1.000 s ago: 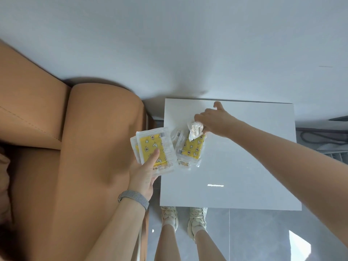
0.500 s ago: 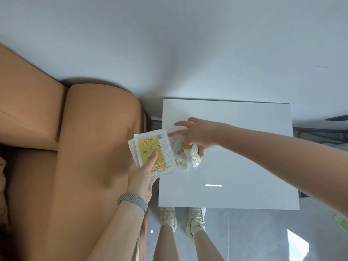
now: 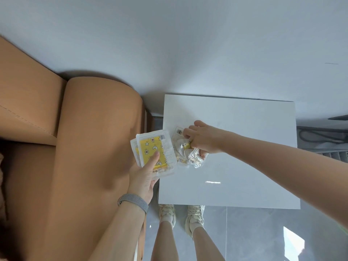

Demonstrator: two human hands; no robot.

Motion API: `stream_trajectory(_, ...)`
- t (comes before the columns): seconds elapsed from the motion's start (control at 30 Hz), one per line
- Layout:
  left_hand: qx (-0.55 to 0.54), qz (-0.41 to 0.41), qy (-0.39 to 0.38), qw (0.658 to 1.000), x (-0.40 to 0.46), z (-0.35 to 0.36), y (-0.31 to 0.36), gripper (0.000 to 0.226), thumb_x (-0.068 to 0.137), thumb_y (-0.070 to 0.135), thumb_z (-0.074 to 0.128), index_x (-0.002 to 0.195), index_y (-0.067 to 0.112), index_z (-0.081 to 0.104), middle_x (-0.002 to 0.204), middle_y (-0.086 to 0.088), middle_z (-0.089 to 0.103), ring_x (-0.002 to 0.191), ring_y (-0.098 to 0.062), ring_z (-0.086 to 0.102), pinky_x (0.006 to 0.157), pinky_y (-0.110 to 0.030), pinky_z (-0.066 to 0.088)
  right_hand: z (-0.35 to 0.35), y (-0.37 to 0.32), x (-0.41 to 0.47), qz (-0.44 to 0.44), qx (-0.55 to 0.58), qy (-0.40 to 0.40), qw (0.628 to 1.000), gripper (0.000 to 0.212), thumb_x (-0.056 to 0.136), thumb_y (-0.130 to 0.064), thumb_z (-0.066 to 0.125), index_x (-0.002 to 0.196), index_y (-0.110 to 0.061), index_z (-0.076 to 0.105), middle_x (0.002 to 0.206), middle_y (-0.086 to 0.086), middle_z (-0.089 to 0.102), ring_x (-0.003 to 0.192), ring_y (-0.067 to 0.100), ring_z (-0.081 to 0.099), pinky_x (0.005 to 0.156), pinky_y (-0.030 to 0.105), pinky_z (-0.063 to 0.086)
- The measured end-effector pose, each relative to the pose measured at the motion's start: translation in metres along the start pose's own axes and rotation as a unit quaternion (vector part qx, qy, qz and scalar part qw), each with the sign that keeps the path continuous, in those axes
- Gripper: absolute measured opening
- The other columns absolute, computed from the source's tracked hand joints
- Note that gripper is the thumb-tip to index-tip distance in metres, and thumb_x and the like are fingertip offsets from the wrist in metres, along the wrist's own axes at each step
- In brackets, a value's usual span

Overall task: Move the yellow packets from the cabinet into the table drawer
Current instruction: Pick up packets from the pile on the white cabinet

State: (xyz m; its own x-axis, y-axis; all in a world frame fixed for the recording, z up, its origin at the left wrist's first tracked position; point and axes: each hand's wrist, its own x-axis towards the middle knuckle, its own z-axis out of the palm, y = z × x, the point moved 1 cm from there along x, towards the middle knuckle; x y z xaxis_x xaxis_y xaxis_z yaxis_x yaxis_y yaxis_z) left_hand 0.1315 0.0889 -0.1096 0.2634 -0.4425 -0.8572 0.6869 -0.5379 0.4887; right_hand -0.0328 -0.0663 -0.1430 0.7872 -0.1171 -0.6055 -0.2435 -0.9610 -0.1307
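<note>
A stack of yellow packets (image 3: 154,153), printed with stars and moons inside clear wrappers, is fanned at the centre of the frame, pinned by the thumb of the left hand (image 3: 144,178), which grasps the stack from below over the gap between sofa and table. Just to their right, more crumpled packets (image 3: 185,152) lie on the white tabletop (image 3: 235,166), where the right hand (image 3: 204,141) has its fingers curled round them, gathering the bunch. A grey wristband (image 3: 132,202) circles the left wrist. A tan leather sofa (image 3: 75,147) fills the left of the frame, a pale wall the top, and the person's feet in light trainers (image 3: 179,216) stand on grey floor tiles at the bottom edge. No drawer or cabinet is in view, so the packets appear to be mid-transfer. The risk from here seems to lie in the slick wrappers: the fanned stack, held mostly by one thumb, could slide apart and drop between sofa and table, and the loosely bunched packets under the right hand could spill if lifted without a firmer grasp.
</note>
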Motion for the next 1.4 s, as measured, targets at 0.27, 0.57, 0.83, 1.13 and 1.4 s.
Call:
stream_trajectory(0.27, 0.013, 0.004, 0.012, 1.000, 0.000, -0.001, 0.001, 0.040, 0.083, 0.012, 0.074, 0.123, 0.014, 0.065, 0.112, -0.005, 0.074, 0.104, -0.025, 0.071, 0.089, -0.042, 0.056, 0.013, -0.002, -0.026, 0.037, 0.097, -0.019, 0.994, 0.043, 0.097, -0.040, 0.053, 0.138, -0.027, 0.047, 0.124, 0.003, 0.053, 0.114, 0.026, 0.053, 0.089, 0.036, 0.043)
stream_trajectory(0.57, 0.049, 0.021, 0.015, 0.998, -0.019, -0.001, 0.005, 0.037, 0.084, 0.014, 0.072, 0.120, 0.017, 0.066, 0.110, -0.003, 0.075, 0.101, -0.022, 0.072, 0.075, -0.032, 0.059, 0.047, -0.025, -0.103, 0.292, 0.492, 0.133, 0.809, 0.025, 0.096, -0.031, 0.059, 0.119, -0.021, 0.053, 0.099, -0.009, 0.062, 0.095, 0.024, 0.060, 0.071, 0.028, 0.044)
stream_trajectory(0.83, 0.124, 0.071, -0.020, 0.990, -0.090, 0.014, 0.030, 0.020, 0.087, 0.014, 0.069, 0.105, 0.023, 0.068, 0.097, 0.005, 0.077, 0.084, -0.010, 0.075, 0.059, -0.019, 0.057, 0.020, -0.078, -0.173, 0.474, 0.697, 0.358, 0.402, 0.026, 0.091, -0.036, 0.065, 0.111, -0.020, 0.059, 0.105, -0.001, 0.068, 0.098, 0.021, 0.066, 0.085, 0.044, 0.056)
stream_trajectory(1.13, 0.254, 0.170, -0.136, 0.942, -0.237, 0.097, 0.088, 0.027, 0.085, 0.017, 0.072, 0.112, 0.014, 0.070, 0.103, 0.001, 0.077, 0.094, -0.017, 0.074, 0.072, -0.026, 0.060, -0.130, -0.117, -0.281, 0.430, 0.716, 0.478, 0.272, 0.029, 0.088, -0.031, 0.070, 0.109, -0.015, 0.057, 0.101, 0.000, 0.068, 0.093, 0.019, 0.067, 0.071, 0.031, 0.054)
stream_trajectory(1.4, 0.267, 0.188, -0.243, 0.913, -0.343, 0.157, 0.096, 0.025, 0.085, 0.013, 0.073, 0.110, 0.013, 0.070, 0.103, -0.003, 0.077, 0.095, -0.022, 0.074, 0.086, -0.043, 0.057, -0.187, -0.168, -0.397, 0.436, 0.675, 0.575, 0.152, 0.038, 0.087, -0.026, 0.072, 0.114, -0.012, 0.049, 0.102, 0.001, 0.065, 0.089, 0.016, 0.066, 0.067, 0.029, 0.055)
